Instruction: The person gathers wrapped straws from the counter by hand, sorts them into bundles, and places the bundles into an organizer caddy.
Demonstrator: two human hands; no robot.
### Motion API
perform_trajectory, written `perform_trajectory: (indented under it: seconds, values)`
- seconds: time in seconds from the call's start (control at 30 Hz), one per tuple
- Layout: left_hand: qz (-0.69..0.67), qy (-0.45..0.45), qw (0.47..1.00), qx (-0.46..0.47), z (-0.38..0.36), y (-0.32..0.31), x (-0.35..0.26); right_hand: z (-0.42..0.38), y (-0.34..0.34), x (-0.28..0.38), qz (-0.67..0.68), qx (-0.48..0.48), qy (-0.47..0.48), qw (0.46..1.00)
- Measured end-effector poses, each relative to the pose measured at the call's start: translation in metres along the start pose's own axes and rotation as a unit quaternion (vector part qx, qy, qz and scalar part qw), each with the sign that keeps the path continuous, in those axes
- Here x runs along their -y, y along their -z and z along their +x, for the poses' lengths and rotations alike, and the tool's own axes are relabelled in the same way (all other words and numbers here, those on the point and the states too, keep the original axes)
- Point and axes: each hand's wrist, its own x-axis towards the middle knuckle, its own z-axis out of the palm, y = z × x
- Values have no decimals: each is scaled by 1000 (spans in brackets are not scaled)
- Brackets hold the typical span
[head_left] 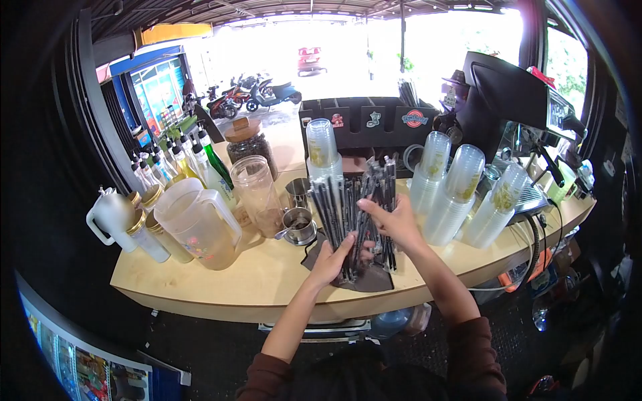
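Observation:
A big bunch of black straws in clear wrappers [344, 214] stands upright above a dark cloth [364, 279] near the counter's front edge. My left hand [334, 259] is wrapped round the lower part of the bunch, its thumb across the front. Higher up and to the right, my right hand [394, 219] closes on the same straws, thumb pointing left. Behind the bunch rises a stack of clear plastic cups [322, 144]. A small metal cup with a spoon [299, 227] is just left of the straws.
On the wooden counter [267, 287], a plastic pitcher [194, 224], a clear jar [257, 194] and syrup bottles [212, 164] stand left. More cup stacks [455, 194] and a coffee machine [535, 194] are right. A black organizer [374, 127] stands behind.

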Motion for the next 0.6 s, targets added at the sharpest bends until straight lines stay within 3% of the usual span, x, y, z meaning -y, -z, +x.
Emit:
perform_trajectory:
  seconds: [0.07, 0.1, 0.17, 0.23, 0.3, 0.33, 0.37, 0.43, 0.5, 0.6]
  values:
    - [130, -109, 980, -101, 8, 10, 9, 1, 6, 5, -6, -42, 53, 998]
    - [130, -109, 980, -101, 9, 13, 10, 0, 8, 9, -6, -42, 53, 998]
    - [127, -153, 954, -225, 12, 18, 8, -2, 12, 16, -24, -81, 125, 989]
    - [127, -161, 952, -228, 14, 22, 1, -6, 8, 18, -11, -89, 144, 985]
    - [19, -77, 989, -128, 12, 15, -9, -10, 2, 12, -29, -57, 252, 966]
    - [-52, 4, 995, -83, 11, 10, -16, -14, 13, 8, -232, 1, 174, 957]
    - [-52, 3, 995, -83, 13, 13, -13, -14, 12, 0, -232, 1, 175, 957]
    - [-201, 86, 976, -5, 20, 21, -6, -13, 7, -16, -312, 117, 396, 856]
    - [-245, 151, 953, -99, 22, 0, -28, -24, 3, -16, -331, 161, 374, 851]
    - [-110, 69, 989, -73, 19, 3, -35, -36, 2, -11, -413, 220, 319, 825]
